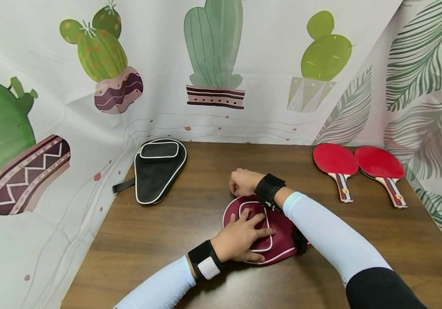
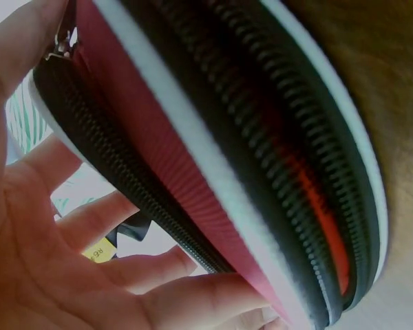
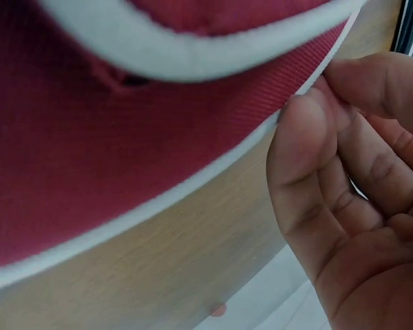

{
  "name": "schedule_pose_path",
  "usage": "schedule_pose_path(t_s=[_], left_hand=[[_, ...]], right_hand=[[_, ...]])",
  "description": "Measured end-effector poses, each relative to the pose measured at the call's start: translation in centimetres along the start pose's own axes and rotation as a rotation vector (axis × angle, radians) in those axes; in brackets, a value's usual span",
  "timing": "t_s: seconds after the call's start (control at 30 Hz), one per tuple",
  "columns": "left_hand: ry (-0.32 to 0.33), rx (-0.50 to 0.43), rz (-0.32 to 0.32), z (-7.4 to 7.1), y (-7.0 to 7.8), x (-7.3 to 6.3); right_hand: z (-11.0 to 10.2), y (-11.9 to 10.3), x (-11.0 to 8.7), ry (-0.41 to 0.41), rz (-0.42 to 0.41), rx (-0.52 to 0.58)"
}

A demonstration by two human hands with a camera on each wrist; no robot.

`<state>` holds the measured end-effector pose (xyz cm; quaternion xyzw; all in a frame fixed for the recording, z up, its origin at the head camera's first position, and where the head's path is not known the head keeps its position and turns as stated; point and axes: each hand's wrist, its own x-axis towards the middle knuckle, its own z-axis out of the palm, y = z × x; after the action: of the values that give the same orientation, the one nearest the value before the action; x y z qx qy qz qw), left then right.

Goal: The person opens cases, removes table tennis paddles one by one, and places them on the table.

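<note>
A maroon table tennis paddle case (image 1: 284,231) with white piping lies on the table in front of me. My left hand (image 1: 238,238) rests on it with fingers spread across the front pocket. My right hand (image 1: 245,181) is at the case's far rounded edge, its thumb and fingers pinching there in the right wrist view; whether they hold a zipper pull is hidden. In the left wrist view the black main zipper (image 2: 261,137) is parted, and a strip of something red-orange (image 2: 323,220) shows inside. A small metal pull (image 2: 58,51) sits on the pocket's zipper.
A black paddle case (image 1: 159,171) with white piping lies at the back left. Two red table tennis paddles (image 1: 335,159) (image 1: 380,162) lie side by side at the back right. A printed cloth (image 1: 267,124) hangs behind the wooden table (image 1: 128,257).
</note>
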<state>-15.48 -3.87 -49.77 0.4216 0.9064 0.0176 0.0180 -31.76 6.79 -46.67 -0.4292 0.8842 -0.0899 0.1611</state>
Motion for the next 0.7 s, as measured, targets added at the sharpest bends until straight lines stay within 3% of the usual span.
schedule_pose_path(t_s=[0.7], left_hand=[[-0.016,-0.052,-0.025,0.1,0.1,-0.1]], right_hand=[[-0.1,2.3,-2.4,0.027,0.055,0.001]])
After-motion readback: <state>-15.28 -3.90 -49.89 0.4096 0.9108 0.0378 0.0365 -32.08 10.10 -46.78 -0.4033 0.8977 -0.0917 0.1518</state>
